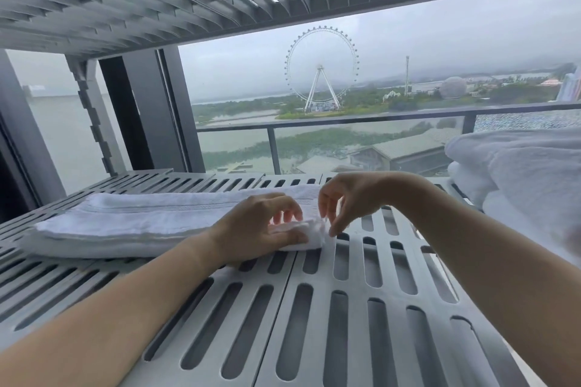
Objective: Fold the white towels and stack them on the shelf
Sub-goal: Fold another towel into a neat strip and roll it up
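- The folded white towel (141, 223) lies along the left half of the shelf (345, 308), toward its back edge.
- The left hand (261, 229) curls its fingers round the towel's right end, and the right hand (342, 201) pinches the corner there.
- Risk: a hard tug at that corner could pull the layers apart, or drag the end into a slot.
- More white towels (518, 173) are piled at the shelf's right edge.
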The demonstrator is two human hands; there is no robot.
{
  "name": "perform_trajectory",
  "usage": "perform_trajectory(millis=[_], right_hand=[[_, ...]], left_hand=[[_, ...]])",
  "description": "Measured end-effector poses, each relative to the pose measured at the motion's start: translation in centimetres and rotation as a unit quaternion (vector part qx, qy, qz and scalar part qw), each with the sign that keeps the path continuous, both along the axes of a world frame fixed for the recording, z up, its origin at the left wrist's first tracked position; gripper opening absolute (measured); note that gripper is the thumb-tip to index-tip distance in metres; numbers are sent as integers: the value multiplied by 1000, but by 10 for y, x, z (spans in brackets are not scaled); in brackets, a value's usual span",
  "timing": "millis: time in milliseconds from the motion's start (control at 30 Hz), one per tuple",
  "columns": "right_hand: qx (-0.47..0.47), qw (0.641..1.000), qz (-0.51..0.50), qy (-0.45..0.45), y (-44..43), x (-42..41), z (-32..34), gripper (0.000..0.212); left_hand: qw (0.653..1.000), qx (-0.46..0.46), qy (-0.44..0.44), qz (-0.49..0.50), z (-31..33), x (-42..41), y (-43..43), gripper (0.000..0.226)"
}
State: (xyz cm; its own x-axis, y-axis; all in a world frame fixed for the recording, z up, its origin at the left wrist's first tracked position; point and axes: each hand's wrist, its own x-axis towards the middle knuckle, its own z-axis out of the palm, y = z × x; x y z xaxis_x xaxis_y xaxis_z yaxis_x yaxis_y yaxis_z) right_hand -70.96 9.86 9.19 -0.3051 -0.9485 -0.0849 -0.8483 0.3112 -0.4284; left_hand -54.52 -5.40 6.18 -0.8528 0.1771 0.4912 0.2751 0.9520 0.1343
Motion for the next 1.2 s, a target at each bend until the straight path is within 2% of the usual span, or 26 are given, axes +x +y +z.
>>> perform_trajectory(millis=[167, 300, 433, 467, 600, 733, 800, 900, 1000, 1100, 1200], right_hand=[[-51, 998, -8, 20, -9, 1, -10, 28], [-83, 996, -6, 18, -11, 2, -11, 20], [-116, 993, 1, 4, -15, 7, -10, 16], [-122, 993, 1, -2, -13, 6, -8, 17], [-94, 996, -2, 1, -5, -2, -8, 28], [-63, 998, -1, -8, -6, -1, -9, 22], [-93, 995, -7, 21, -7, 1, -8, 21], [-155, 976, -5, 153, -9, 2, -11, 24], [-163, 954, 2, 254, -11, -1, -19, 38], [-191, 939, -1, 286, -11, -6, -28, 36], [-245, 934, -21, 260, -11, -11, -35, 28]], left_hand=[[991, 121, -54, 16, 1, -3, -1, 15], [984, 167, -61, 24, 3, -3, -2, 18], [980, 172, 78, 68, 5, -9, 7, 26], [979, 166, 91, 68, 4, -10, 9, 26], [994, 100, -3, 51, -8, -9, 19, 22], [992, 112, 8, 57, -7, -7, 20, 23], [995, 85, 4, 54, -8, -5, 22, 28], [998, 27, 4, 51, -10, -3, 28, 45], [998, 1, 27, 62, -12, -4, 29, 39], [996, 4, 43, 84, -11, -5, 31, 30], [995, 18, 47, 89, -10, -5, 30, 27]])
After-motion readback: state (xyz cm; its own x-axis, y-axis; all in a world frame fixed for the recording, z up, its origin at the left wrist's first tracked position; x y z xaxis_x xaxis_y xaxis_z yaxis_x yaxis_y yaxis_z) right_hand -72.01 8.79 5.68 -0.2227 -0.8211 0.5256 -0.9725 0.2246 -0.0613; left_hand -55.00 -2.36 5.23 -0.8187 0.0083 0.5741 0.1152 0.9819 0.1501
